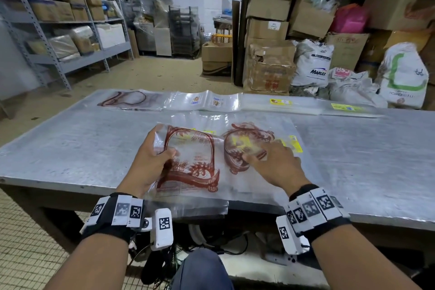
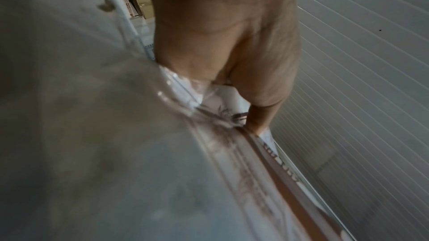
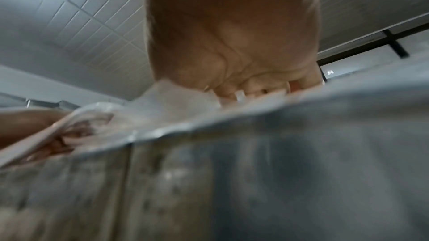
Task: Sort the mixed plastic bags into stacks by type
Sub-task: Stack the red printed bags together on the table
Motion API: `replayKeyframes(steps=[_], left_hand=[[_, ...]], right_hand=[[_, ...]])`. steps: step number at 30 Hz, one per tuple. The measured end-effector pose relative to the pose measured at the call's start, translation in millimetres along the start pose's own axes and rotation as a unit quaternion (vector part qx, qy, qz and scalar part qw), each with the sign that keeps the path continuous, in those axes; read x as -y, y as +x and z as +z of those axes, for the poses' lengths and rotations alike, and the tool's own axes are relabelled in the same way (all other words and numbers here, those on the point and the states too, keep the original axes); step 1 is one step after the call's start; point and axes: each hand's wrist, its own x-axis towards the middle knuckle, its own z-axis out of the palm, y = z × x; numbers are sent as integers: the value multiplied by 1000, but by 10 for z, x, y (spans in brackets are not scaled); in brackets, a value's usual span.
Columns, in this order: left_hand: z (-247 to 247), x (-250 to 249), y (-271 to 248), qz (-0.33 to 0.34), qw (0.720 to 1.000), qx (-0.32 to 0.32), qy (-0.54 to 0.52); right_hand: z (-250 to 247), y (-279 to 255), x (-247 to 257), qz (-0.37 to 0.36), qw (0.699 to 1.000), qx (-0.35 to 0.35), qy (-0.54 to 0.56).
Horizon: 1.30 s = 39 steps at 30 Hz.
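Clear red-printed plastic bag pinched in your left hand, lower centre.
Right hand presses flat on the unsorted pile; four stacks started across the upper frame.

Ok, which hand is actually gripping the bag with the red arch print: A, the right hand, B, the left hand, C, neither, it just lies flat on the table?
B: the left hand has fingers and thumb curled round the edge of the red arch bag, lifting it, while the right hand presses flat fingers on the pile beside it.
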Motion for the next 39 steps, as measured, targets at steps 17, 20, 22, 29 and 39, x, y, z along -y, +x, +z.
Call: replayKeyframes(steps=[17, 20, 22, 29, 39], left_hand=[[29, -3, 117, 16, 1000, 10, -11], [0, 29, 97, 24, 1000, 7, -12], [-10, 42, 91, 17, 1000, 9, -24], [-1, 45, 67, 3, 999, 19, -43], [-6, 38, 72, 13, 999, 23, -28]], right_hand=[[80, 163, 42, -46, 996, 66, -36], [87, 159, 99, -19, 999, 12, -25], [92, 148, 141, 16, 1000, -13, -23], [232, 168, 52, 5, 998, -59, -20], [-24, 182, -164, 23, 997, 26, -65]])
